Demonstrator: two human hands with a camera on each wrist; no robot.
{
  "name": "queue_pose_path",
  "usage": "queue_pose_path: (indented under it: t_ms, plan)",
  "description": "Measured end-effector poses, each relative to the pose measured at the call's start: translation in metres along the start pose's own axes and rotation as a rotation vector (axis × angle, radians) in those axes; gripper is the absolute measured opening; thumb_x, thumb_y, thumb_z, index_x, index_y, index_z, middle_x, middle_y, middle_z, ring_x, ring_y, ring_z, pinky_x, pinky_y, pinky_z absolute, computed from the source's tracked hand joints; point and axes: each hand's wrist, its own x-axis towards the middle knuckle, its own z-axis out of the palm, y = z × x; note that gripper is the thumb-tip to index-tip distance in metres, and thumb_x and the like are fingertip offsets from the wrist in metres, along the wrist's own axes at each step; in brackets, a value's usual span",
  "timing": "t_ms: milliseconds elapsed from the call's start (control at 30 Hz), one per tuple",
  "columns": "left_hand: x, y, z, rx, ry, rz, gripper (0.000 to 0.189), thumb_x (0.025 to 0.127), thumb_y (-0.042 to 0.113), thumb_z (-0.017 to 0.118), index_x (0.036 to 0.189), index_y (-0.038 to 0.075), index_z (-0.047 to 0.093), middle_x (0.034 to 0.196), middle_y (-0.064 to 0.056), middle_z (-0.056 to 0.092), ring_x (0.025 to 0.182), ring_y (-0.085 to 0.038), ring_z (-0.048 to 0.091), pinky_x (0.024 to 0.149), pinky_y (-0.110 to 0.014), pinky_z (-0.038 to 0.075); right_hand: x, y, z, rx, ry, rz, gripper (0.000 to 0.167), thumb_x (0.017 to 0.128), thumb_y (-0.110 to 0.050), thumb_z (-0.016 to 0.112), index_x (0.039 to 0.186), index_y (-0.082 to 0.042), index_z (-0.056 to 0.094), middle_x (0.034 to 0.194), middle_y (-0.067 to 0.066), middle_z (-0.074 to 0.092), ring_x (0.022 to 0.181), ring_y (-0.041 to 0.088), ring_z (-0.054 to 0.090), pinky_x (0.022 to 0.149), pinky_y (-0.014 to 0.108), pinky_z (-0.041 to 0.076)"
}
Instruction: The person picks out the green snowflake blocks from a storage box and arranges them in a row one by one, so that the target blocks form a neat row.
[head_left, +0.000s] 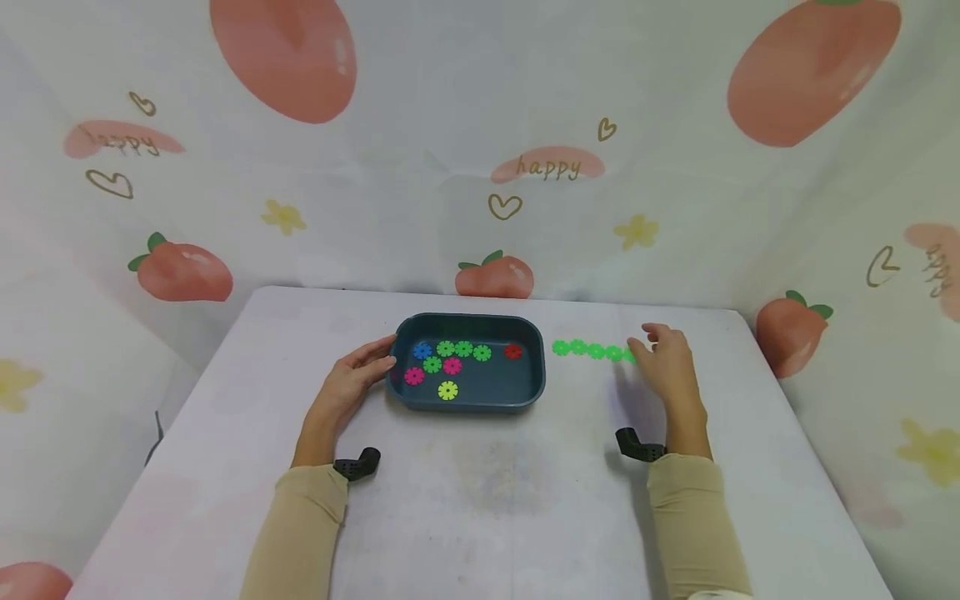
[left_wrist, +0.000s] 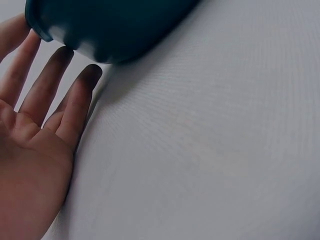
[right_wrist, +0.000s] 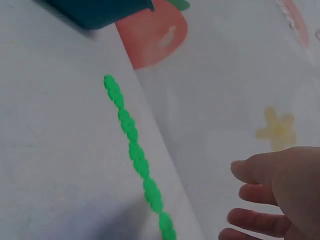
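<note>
My left hand [head_left: 347, 385] rests against the left end of a dark blue-green tray [head_left: 468, 407], its fingers fairly straight along the wall and rim. Inside the tray lie several small notched plastic discs: green [head_left: 464, 348], blue [head_left: 422, 351], pink [head_left: 414, 376], yellow [head_left: 447, 390] and red [head_left: 513, 352]. Right of the tray, a row of green notched discs [head_left: 596, 351] runs along the table. Over the row's right end hovers my right hand [head_left: 669, 362], fingers loosely bent and holding nothing that shows. In the right wrist view that hand [right_wrist: 270, 200] is apart from the row [right_wrist: 135, 150].
The white table [head_left: 480, 517] backs onto a pale cloth [head_left: 420, 225] printed with peaches, hearts and "happy". Both wrists wear a black camera mount, one at the left wrist [head_left: 357, 465] and one at the right wrist [head_left: 639, 446].
</note>
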Motion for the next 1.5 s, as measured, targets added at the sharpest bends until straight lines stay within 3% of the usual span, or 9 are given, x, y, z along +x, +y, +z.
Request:
queue_pose_path:
  t_ms: [333, 733, 1200, 1500]
  plan:
    - [0.004, -0.003, 0.002, 0.006, -0.016, -0.004, 0.064, 0.095, 0.034, 0.073, 0.152, 0.017, 0.049, 0.160, -0.003, 0.046, 0.139, -0.008, 0.047, 0.101, -0.014, 0.045, 0.008, -0.028, 0.003, -0.107, -0.150, -0.114, 0.077, 0.105, -0.057, 0.043, 0.158, -0.003, 0.029, 0.161, 0.032, 0.023, 0.148, 0.054, 0.021, 0.116, 0.072, 0.028]
    - [0.003, 0.000, 0.000, 0.004, -0.017, 0.011, 0.064, 0.095, 0.033, 0.073, 0.152, 0.016, 0.049, 0.161, -0.005, 0.046, 0.138, -0.008, 0.047, 0.100, -0.013, 0.046, 0.015, -0.064, 0.024, -0.355, -0.164, -0.330, 0.082, 0.102, -0.060, 0.048, 0.163, -0.013, 0.019, 0.170, 0.023, 0.008, 0.156, 0.052, 0.001, 0.118, 0.078, 0.004]
    - [0.003, -0.001, -0.001, 0.004, -0.011, 0.012, 0.064, 0.096, 0.033, 0.073, 0.152, 0.016, 0.049, 0.161, -0.005, 0.046, 0.136, -0.007, 0.049, 0.100, -0.013, 0.047, 0.009, -0.099, 0.050, -0.554, -0.242, -0.486, 0.083, 0.100, -0.070, 0.041, 0.165, -0.025, 0.017, 0.173, 0.015, 0.005, 0.159, 0.043, 0.000, 0.123, 0.072, 0.002]
    - [0.004, -0.001, -0.002, -0.004, -0.013, 0.003, 0.059, 0.099, 0.029, 0.069, 0.153, 0.017, 0.048, 0.161, -0.004, 0.045, 0.139, -0.009, 0.048, 0.100, -0.013, 0.046, 0.000, -0.115, 0.063, -0.592, -0.230, -0.613, 0.081, 0.099, -0.067, 0.046, 0.163, -0.022, 0.025, 0.171, 0.016, 0.017, 0.158, 0.042, 0.014, 0.123, 0.070, 0.013]
